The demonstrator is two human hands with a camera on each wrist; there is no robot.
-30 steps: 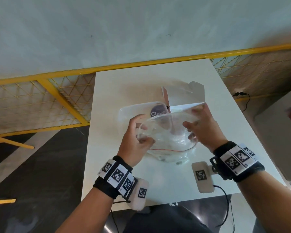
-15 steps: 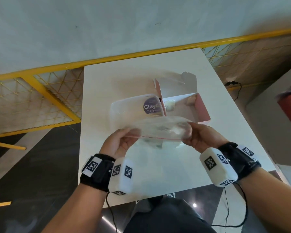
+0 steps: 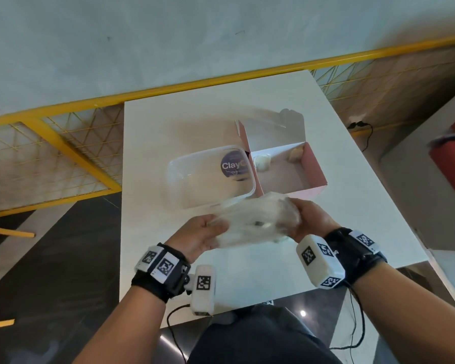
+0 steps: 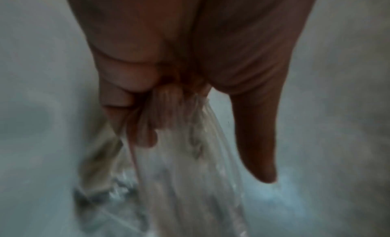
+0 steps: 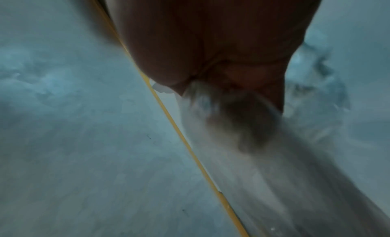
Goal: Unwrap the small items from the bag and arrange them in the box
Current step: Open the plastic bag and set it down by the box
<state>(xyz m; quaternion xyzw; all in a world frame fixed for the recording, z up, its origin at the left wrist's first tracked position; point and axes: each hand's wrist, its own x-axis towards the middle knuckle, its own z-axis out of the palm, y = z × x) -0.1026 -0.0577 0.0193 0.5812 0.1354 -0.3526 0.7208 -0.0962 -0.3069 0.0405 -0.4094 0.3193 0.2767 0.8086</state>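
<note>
A clear plastic bag [image 3: 255,222] is held above the near part of the white table [image 3: 189,122], stretched between both hands. My left hand [image 3: 208,232] grips its left end; in the left wrist view the fingers [image 4: 147,123] curl round bunched plastic [image 4: 190,173]. My right hand [image 3: 304,219] grips the right end, and the right wrist view shows blurred plastic [image 5: 227,117] under the palm. Something small and wrapped shows dimly inside the bag. Beyond it the open pink box [image 3: 315,164] holds two small pale items, one [image 3: 262,162] at the left and one [image 3: 296,153] at the back.
A clear plastic tub [image 3: 184,179] with a purple round label [image 3: 233,165] lies left of the box, touching it. The box's white lid [image 3: 273,130] stands open at the back. A yellow railing [image 3: 63,145] runs behind and left of the table. A cable [image 3: 363,127] hangs at right.
Both hands have lowered and drawn the bag toward me, off the box, and bunched it tighter. The box interior with its two items now shows.
</note>
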